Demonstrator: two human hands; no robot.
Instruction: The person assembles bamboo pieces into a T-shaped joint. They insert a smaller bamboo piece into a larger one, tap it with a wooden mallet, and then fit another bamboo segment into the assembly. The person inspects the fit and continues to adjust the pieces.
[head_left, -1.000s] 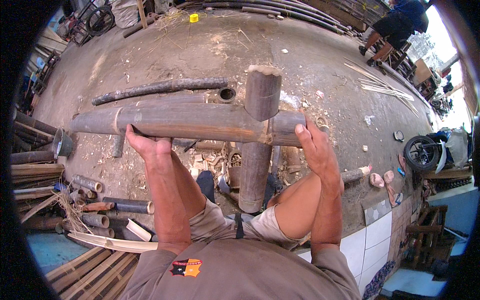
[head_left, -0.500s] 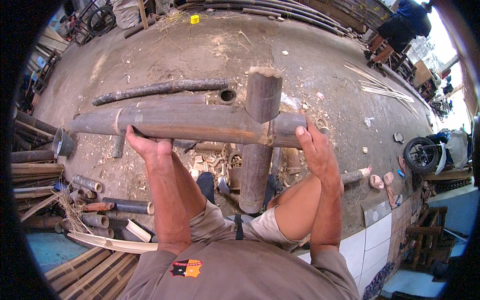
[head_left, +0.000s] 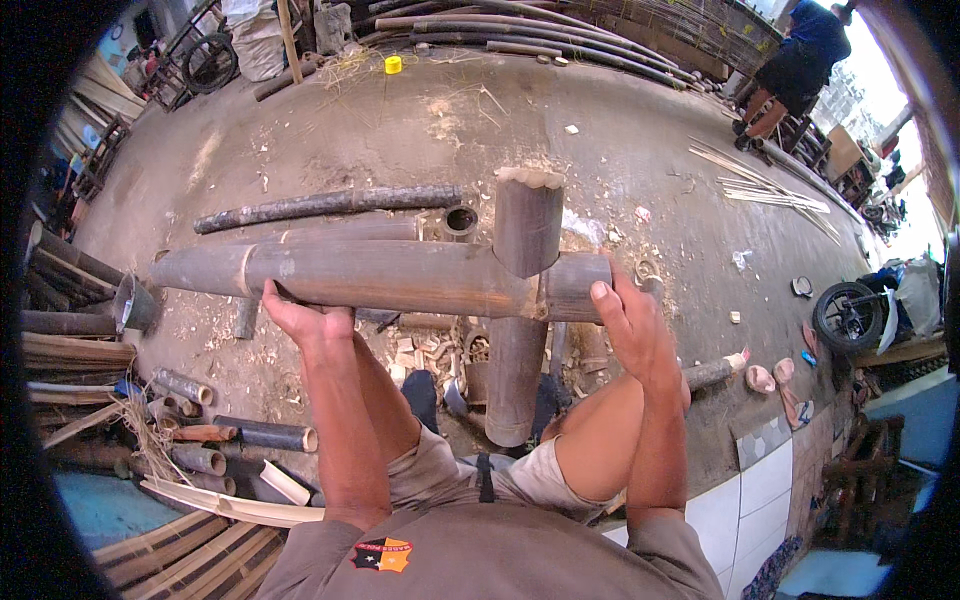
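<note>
A thick, dark bamboo pole lies level across my lap, held up off the ground. Through its right part runs a shorter bamboo piece, its upper end scalloped and its lower end hanging between my knees. My left hand holds the pole from beneath, left of the middle, the thumb on its near side and the other fingers mostly hidden behind it. Around the pole's right end my right hand is wrapped, with the thumb along the near face.
Wood chips and a curved metal blade lie between my feet. Beyond the pole rests another dark bamboo length. Cut bamboo tubes and a bucket stand at left. A person stands far right, near thin strips.
The whole scene, pole and hands included, sits slightly lower in the picture. My hold on the pole looks the same.
</note>
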